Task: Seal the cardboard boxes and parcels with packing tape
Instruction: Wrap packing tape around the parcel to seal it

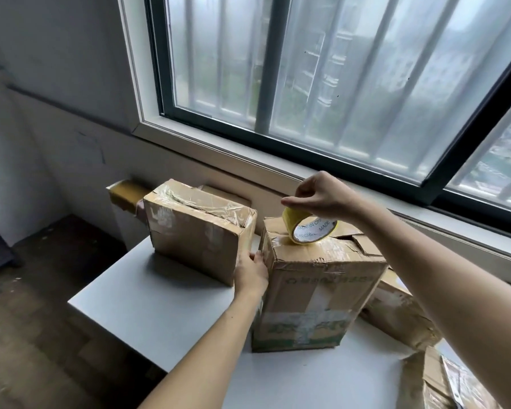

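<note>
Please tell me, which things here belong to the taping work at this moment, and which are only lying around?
In use:
- tape roll, gripped by the right hand
- tall box, with the left hand against its side

Lying about:
- left box, its top covered with clear tape
- crumpled boxes on the right
- white table
- window

**One head-worn view, angled forward and down**

A single wide-angle camera at the person's head looks forward and down, close over the white table (160, 305). The left hand (250, 273) and the right hand (316, 193), gripping a tape roll (289, 222), reach in from the bottom edge to mid-frame. The window (337, 84) slants across the upper right, and the floor (42, 290) fills the lower left.
</note>
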Demonstrator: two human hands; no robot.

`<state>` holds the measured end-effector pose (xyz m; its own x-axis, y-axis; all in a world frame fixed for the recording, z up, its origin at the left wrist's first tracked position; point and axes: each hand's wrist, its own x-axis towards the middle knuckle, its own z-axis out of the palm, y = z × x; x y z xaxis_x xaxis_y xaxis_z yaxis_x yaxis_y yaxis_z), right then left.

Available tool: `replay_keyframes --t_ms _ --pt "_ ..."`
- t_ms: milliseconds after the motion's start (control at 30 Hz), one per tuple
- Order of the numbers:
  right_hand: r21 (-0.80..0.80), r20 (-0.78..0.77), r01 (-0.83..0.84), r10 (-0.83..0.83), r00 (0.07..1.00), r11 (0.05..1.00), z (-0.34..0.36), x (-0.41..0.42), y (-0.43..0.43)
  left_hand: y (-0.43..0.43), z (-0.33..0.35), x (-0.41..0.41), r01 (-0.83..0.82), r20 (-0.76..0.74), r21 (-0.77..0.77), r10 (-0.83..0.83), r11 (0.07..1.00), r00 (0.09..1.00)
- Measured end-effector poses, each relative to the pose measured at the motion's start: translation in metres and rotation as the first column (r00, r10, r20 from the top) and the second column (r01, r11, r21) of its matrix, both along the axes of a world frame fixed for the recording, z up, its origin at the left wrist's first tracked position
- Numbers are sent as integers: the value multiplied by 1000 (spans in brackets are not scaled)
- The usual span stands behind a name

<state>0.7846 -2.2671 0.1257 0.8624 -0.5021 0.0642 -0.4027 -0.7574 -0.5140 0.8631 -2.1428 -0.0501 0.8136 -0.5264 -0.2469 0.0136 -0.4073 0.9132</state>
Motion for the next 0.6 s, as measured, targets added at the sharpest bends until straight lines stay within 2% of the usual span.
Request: replay_keyframes --t_ms 200,300,333,400,500,533,600 --pt "148 53 92 -101 993 985 -15 -14 -3 -2 -7 1 98 -110 14 -96 995 989" --pt "135 35 85 -91 995 987 -13 -15 -3 0 -15 6 157 -254 115 -124 981 959" --pt "131 32 89 -94 995 987 -13 -16 -3 2 -14 8 173 -259 155 -129 973 957" --pt "146 57 92 -102 993 985 -13 -19 -3 5 -1 14 125 -128 144 -107 982 986" --pt "193 117 101 -125 985 976 -20 -24 -2 2 46 19 73 194 -81 -56 994 979" --pt "229 151 107 -144 978 968 -23 -26 -2 -4 62 19 122 267 -148 -79 981 961" --pt "365 233 111 -206 950 924 -29 -29 -3 -21 83 18 257 353 -132 -196 957 915"
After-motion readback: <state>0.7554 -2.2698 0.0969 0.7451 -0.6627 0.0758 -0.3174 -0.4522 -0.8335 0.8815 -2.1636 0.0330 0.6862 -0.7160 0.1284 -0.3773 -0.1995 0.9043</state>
